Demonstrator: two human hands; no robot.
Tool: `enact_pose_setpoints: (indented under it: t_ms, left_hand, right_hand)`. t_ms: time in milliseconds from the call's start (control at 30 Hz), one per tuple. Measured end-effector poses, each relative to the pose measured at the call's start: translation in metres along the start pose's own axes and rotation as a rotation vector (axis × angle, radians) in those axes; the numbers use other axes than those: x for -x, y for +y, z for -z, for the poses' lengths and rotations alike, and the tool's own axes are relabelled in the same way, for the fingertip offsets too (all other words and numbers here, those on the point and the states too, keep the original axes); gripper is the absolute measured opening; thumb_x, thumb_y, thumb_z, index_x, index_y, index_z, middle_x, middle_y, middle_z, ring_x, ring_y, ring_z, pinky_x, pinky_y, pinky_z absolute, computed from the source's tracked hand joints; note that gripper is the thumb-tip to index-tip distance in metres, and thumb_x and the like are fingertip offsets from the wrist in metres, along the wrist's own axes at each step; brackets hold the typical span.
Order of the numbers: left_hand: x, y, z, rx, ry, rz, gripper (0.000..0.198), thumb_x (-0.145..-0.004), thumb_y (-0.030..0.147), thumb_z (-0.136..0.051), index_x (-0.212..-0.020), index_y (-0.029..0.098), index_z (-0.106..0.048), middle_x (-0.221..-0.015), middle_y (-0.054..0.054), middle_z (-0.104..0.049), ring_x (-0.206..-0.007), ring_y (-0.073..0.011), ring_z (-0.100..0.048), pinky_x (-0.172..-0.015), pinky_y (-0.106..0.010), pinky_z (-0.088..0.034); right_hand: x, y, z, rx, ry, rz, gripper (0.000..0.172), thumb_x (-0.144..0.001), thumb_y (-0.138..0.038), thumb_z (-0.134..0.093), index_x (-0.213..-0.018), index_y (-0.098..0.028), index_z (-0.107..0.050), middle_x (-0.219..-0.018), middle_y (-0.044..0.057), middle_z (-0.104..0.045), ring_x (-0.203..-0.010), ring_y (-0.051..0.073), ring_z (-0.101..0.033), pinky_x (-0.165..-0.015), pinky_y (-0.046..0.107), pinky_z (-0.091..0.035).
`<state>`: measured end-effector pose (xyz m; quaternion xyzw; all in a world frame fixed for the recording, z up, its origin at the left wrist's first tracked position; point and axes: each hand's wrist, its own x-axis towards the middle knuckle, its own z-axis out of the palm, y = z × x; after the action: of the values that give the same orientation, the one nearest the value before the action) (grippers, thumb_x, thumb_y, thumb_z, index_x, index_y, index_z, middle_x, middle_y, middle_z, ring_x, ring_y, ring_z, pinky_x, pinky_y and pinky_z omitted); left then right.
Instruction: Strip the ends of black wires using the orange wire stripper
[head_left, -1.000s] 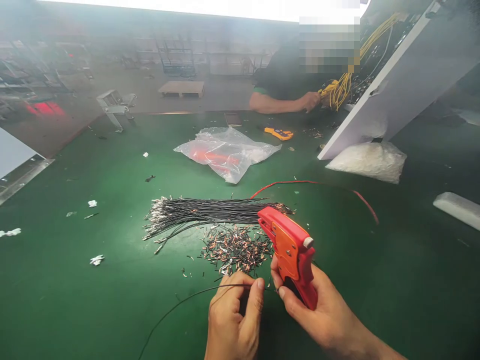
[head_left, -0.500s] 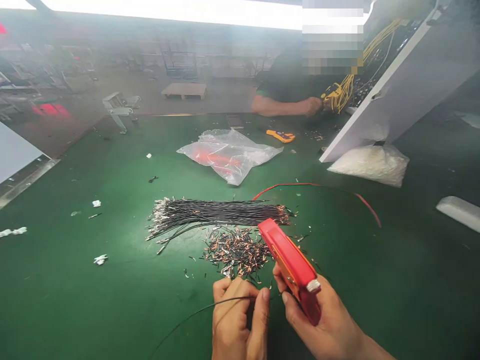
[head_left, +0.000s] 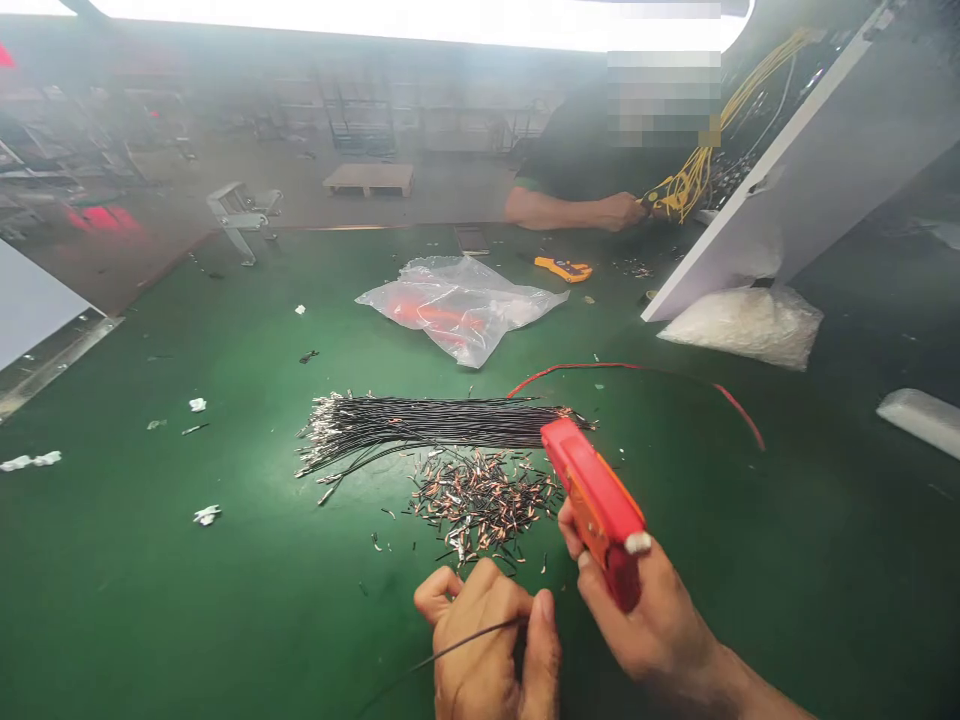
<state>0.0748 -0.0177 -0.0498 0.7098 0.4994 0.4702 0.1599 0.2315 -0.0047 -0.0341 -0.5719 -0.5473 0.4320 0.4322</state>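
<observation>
Between the thumb and forefinger of my left hand (head_left: pixel 491 635), a thin black wire (head_left: pixel 461 645) is pinched, its length trailing down to the left. My right hand (head_left: pixel 652 615) grips a red and orange wire stripper (head_left: pixel 596 490), its head pointing up and left over the table. The stripper's jaws face away, so I cannot see them. Beyond my hands lies a loose pile of short black wire offcuts with copper strands (head_left: pixel 484 500). Behind that pile rests a bundle of black wires (head_left: pixel 442 420), silvery terminals at the left, bare copper at the right.
A clear plastic bag (head_left: pixel 465 305) with red contents lies mid-table on the green surface. Past the bundle curves a red wire (head_left: pixel 570 367). An orange hand tool (head_left: pixel 562 269) is farther back, near a person's arm (head_left: pixel 562 210). A slanted white panel (head_left: pixel 780 170) stands at right beside a filled bag (head_left: pixel 750 325).
My right hand and the wire stripper have moved slightly up and right, away from my left hand. My left hand has shifted slightly down and right, still pinching the black wire.
</observation>
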Motion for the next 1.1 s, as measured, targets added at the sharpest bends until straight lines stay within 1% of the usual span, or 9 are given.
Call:
enact_pose_setpoints:
  t_ms: [67, 100, 233, 333, 400, 600, 700, 833, 1100]
  left_hand:
    - [-0.002, -0.001, 0.004, -0.016, -0.005, 0.013, 0.025, -0.088, 0.007, -0.049, -0.07, 0.022, -0.042, -0.056, 0.011, -0.043, -0.05, -0.011, -0.04, -0.073, -0.035, -0.023]
    - [-0.003, -0.002, 0.005, -0.015, -0.009, 0.029, 0.025, -0.088, 0.007, -0.049, -0.07, 0.022, -0.042, -0.057, 0.01, -0.043, -0.051, -0.0106, -0.04, -0.074, -0.035, -0.023]
    - [-0.008, -0.006, 0.007, 0.024, -0.003, 0.083, 0.025, -0.094, 0.008, -0.048, -0.073, 0.022, -0.048, -0.063, 0.009, -0.047, -0.054, -0.0109, -0.043, -0.075, -0.034, -0.025]
    - [-0.009, -0.006, 0.005, 0.05, 0.006, 0.108, 0.026, -0.096, 0.011, -0.048, -0.073, 0.022, -0.049, -0.064, 0.009, -0.049, -0.056, -0.0116, -0.045, -0.077, -0.034, -0.026]
    - [-0.008, -0.006, 0.003, 0.06, 0.001, 0.108, 0.027, -0.097, 0.012, -0.048, -0.072, 0.022, -0.049, -0.064, 0.009, -0.048, -0.056, -0.0115, -0.045, -0.078, -0.034, -0.026]
    - [-0.006, -0.004, 0.001, 0.064, -0.031, 0.064, 0.025, -0.097, 0.011, -0.047, -0.075, 0.022, -0.051, -0.065, 0.009, -0.051, -0.056, -0.0109, -0.046, -0.077, -0.034, -0.026]
    - [-0.006, -0.003, 0.001, 0.066, -0.05, 0.04, 0.025, -0.097, 0.009, -0.046, -0.076, 0.022, -0.05, -0.064, 0.009, -0.049, -0.056, -0.0109, -0.046, -0.077, -0.034, -0.026]
    - [-0.006, -0.004, 0.002, 0.044, -0.063, -0.004, 0.025, -0.097, 0.008, -0.047, -0.077, 0.022, -0.049, -0.063, 0.009, -0.046, -0.057, -0.0115, -0.045, -0.077, -0.034, -0.027]
    - [-0.004, -0.005, 0.002, 0.025, -0.065, -0.048, 0.026, -0.093, 0.005, -0.048, -0.073, 0.022, -0.049, -0.06, 0.008, -0.051, -0.057, -0.0119, -0.048, -0.076, -0.035, -0.029]
  right_hand:
    - [-0.005, 0.002, 0.004, -0.027, 0.049, 0.007, 0.014, -0.088, -0.02, -0.058, -0.101, -0.023, -0.057, -0.079, 0.001, -0.055, -0.072, 0.02, -0.054, -0.075, 0.034, -0.05]
    - [-0.007, 0.002, 0.006, -0.054, 0.048, 0.014, 0.014, -0.09, -0.022, -0.055, -0.104, -0.023, -0.056, -0.083, 0.002, -0.056, -0.075, 0.02, -0.054, -0.077, 0.034, -0.049]
    - [-0.008, -0.004, 0.008, -0.145, -0.087, 0.01, 0.016, -0.095, -0.022, -0.05, -0.109, -0.025, -0.057, -0.096, 0.003, -0.059, -0.085, 0.02, -0.056, -0.079, 0.033, -0.048]
    - [-0.003, -0.01, 0.004, -0.199, -0.193, -0.02, 0.016, -0.094, -0.021, -0.051, -0.107, -0.026, -0.058, -0.095, 0.003, -0.059, -0.085, 0.019, -0.056, -0.08, 0.033, -0.049]
    - [-0.001, -0.011, 0.001, -0.231, -0.214, -0.025, 0.014, -0.094, -0.02, -0.051, -0.106, -0.026, -0.058, -0.093, 0.002, -0.059, -0.085, 0.019, -0.057, -0.082, 0.034, -0.05]
    - [0.001, -0.011, -0.002, -0.225, -0.172, -0.061, 0.013, -0.092, -0.019, -0.054, -0.103, -0.024, -0.058, -0.09, 0.002, -0.057, -0.081, 0.018, -0.056, -0.08, 0.034, -0.05]
    - [0.001, -0.011, -0.003, -0.215, -0.175, -0.08, 0.013, -0.091, -0.018, -0.054, -0.103, -0.023, -0.058, -0.09, 0.002, -0.058, -0.082, 0.018, -0.056, -0.08, 0.034, -0.051]
    - [0.002, -0.008, -0.004, -0.207, -0.169, -0.049, 0.018, -0.091, -0.015, -0.053, -0.105, -0.024, -0.058, -0.091, 0.001, -0.058, -0.082, 0.017, -0.057, -0.079, 0.032, -0.051]
    - [0.003, -0.008, -0.002, -0.138, -0.202, -0.002, 0.022, -0.091, -0.013, -0.05, -0.109, -0.024, -0.055, -0.092, 0.001, -0.058, -0.081, 0.017, -0.056, -0.077, 0.028, -0.052]
